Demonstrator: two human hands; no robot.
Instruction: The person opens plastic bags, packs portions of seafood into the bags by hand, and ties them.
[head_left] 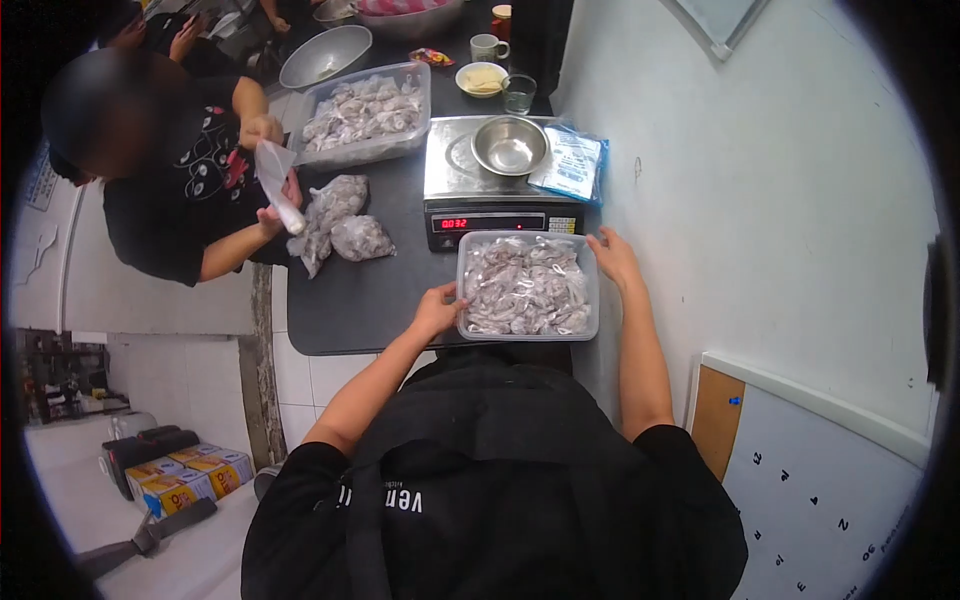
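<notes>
A clear plastic container [528, 332] stands at the near edge of the black table, full of clear bags [525, 285] of greyish, lumpy food whose kind I cannot make out. Its left side is gripped by my left hand [438, 310], fingers curled at the rim. My right hand [615, 256] holds the upper right corner. Just beyond the container is a digital scale [478, 221] with red digits lit and a metal bowl [510, 146] on its plate. Beside the bowl lies a blue-and-white plastic packet [573, 163].
Left of me a co-worker [180, 170] holds a clear plastic bag [277, 186]. Several filled bags [345, 225] lie on the table [340, 310] near a second full container [362, 150]. Behind are a large metal bowl [327, 57], a mug [488, 48] and a glass [519, 95]. A wall [740, 230] borders the right.
</notes>
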